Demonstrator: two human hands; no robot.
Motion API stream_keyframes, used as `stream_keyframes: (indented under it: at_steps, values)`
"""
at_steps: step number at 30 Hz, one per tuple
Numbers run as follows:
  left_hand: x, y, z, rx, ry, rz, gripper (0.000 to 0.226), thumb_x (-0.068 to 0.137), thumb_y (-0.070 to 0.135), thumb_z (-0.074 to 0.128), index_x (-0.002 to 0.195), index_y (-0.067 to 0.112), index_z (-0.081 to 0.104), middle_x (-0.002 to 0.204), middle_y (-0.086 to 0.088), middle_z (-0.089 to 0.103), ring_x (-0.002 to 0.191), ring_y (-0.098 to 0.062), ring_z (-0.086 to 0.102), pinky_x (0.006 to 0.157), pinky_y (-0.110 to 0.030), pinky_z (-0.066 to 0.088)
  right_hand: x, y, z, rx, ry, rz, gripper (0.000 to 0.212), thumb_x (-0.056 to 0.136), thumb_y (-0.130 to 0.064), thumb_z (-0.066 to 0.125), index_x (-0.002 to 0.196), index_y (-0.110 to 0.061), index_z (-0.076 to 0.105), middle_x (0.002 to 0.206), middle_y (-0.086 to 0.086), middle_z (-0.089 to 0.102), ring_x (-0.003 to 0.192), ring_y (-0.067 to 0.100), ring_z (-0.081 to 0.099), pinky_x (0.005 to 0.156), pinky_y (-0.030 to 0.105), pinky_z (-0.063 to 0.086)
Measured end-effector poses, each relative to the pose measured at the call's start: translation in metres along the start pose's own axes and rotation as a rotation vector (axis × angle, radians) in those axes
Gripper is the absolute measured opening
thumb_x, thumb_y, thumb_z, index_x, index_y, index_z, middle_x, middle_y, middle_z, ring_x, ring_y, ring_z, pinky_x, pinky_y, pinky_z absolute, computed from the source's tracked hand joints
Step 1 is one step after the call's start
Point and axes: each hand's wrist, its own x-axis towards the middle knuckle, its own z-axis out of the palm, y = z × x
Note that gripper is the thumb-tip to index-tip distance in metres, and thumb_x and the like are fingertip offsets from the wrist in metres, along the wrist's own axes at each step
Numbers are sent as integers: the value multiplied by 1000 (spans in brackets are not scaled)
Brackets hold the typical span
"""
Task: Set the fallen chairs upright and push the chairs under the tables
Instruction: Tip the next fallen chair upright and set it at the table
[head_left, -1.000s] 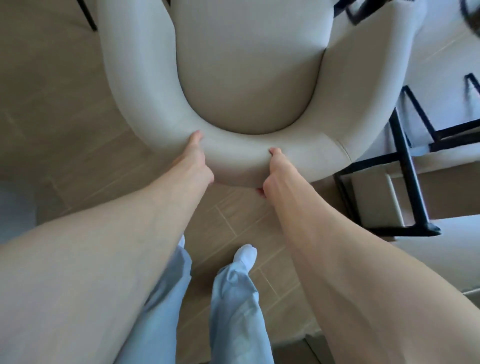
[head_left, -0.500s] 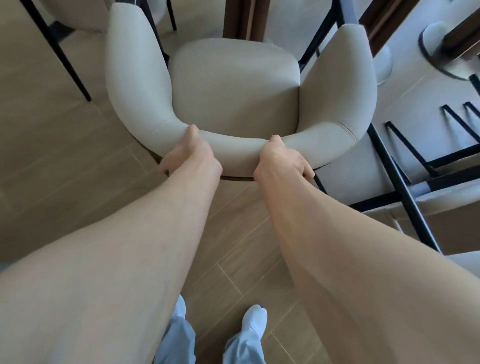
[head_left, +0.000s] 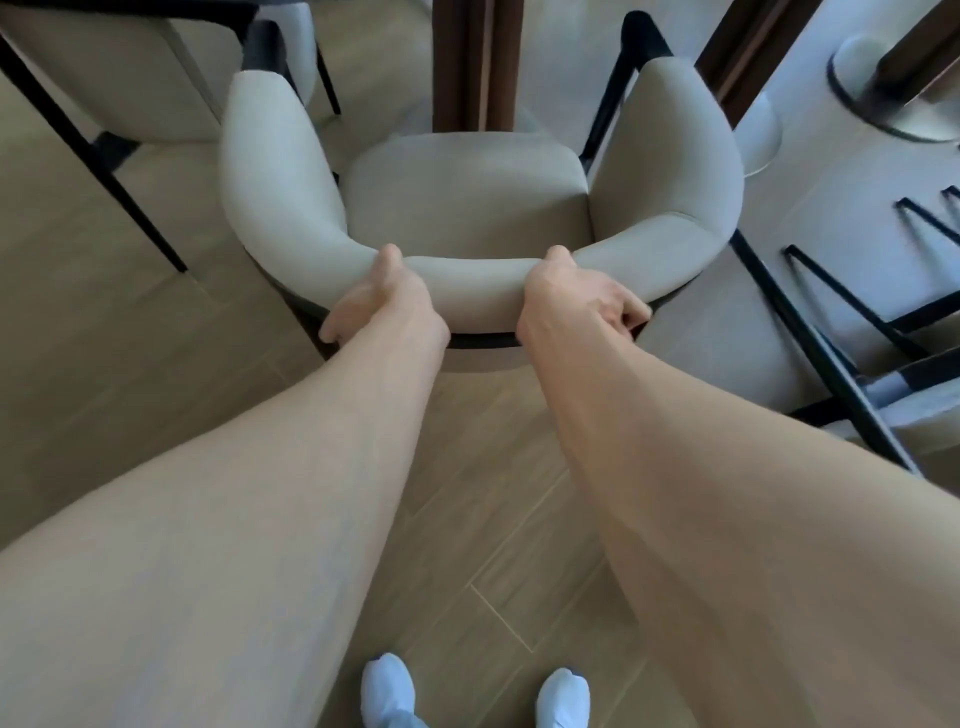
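Beige chair upright, front edge at the brown table leg. Left hand and right hand both clamp its curved backrest. Another chair lies fallen just right, legs close. Open wood floor left.

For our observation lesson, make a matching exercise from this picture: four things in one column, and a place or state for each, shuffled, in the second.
1. beige chair
2. left hand
3. fallen chair
4. white shoes

A. lying on its side at the right
B. at the bottom edge, on the wood floor
C. upright, facing the brown table leg
D. gripping the left part of the backrest

Pairs: 1-C, 2-D, 3-A, 4-B
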Motion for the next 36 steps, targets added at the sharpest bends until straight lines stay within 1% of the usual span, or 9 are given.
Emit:
stream_keyframes:
  at_steps: [3, 7, 10, 13, 17, 19, 22, 28, 36]
  values:
    - [1, 12, 1, -51, 47, 64, 75, 52, 41, 79, 116, 10, 52, 116, -5, 57, 92, -33, 58, 76, -42, 57, 20, -11, 16, 36, -25, 11, 72, 71, -29, 74, 123, -4, 30, 123, 14, 41, 80, 25, 32, 77, 28, 49]
    - [9, 12, 9, -20, 53, 68, 76, 51, 41, 75, 117, 8, 54, 108, -9, 61, 89, -33, 63, 80, -46, 58, 18, -14, 18, 4, 36, -29, 69, 74, -28, 71, 125, -3, 32, 123, 12, 46, 82, 22, 30, 55, 23, 20]
    - [9, 13, 11, -60, 24, 26, 70, 58, 39, 77, 117, 11, 53, 109, -2, 61, 89, -30, 63, 67, -39, 57, 18, -13, 13, 7, -3, -33, 73, 75, -30, 72, 127, 0, 29, 125, 15, 42, 85, 25, 32, 70, 25, 38]
    - [3, 18, -2, -56, -75, 4, 64, 68, 44, 79, 119, 17, 51, 111, 2, 56, 94, -28, 58, 57, -35, 55, 16, -4, 0, 23, -270, -144, 79, 83, -36, 71, 136, 5, 29, 134, 22, 44, 98, 31, 49, 83, 33, 46]
    - [-16, 12, -58, 326, -370, 72, 65, 81, 56, 73, 125, 15, 47, 118, -8, 60, 98, -29, 67, 82, -47, 61, 15, 19, -75, 10, -768, -100, 65, 86, -49, 70, 134, -13, 43, 133, 14, 47, 117, 33, 54, 92, 56, 54]
    - [-26, 7, -83, 455, -412, 146, 56, 90, 45, 69, 127, 6, 53, 107, -13, 65, 96, -27, 68, 81, -44, 60, 17, 35, -119, 27, -846, -58, 60, 88, -46, 71, 132, -17, 43, 133, 16, 44, 118, 33, 52, 91, 60, 53]
    - [-66, 9, -97, 531, -493, 272, 42, 94, 35, 63, 120, 1, 66, 99, -13, 71, 91, -25, 68, 89, -45, 58, 11, 50, -175, 116, -862, -97, 69, 92, -41, 67, 146, -9, 40, 140, 20, 46, 122, 31, 53, 96, 53, 53]
    - [-225, 27, -93, 533, -812, 524, 39, 102, 36, 50, 114, 4, 68, 112, -15, 73, 107, -31, 69, 97, -46, 53, -23, 22, -280, 236, -886, -361, 54, 94, -42, 63, 133, -6, 56, 126, 14, 63, 116, 28, 62, 99, 47, 53]
    - [-393, -3, -98, 409, -1010, 771, 27, 102, 21, 50, 104, 2, 69, 108, -20, 73, 97, -31, 69, 95, -51, 52, -42, -16, -438, 418, -720, -803, 24, 98, -34, 57, 115, -20, 66, 108, -1, 72, 100, 13, 69, 89, 34, 56]
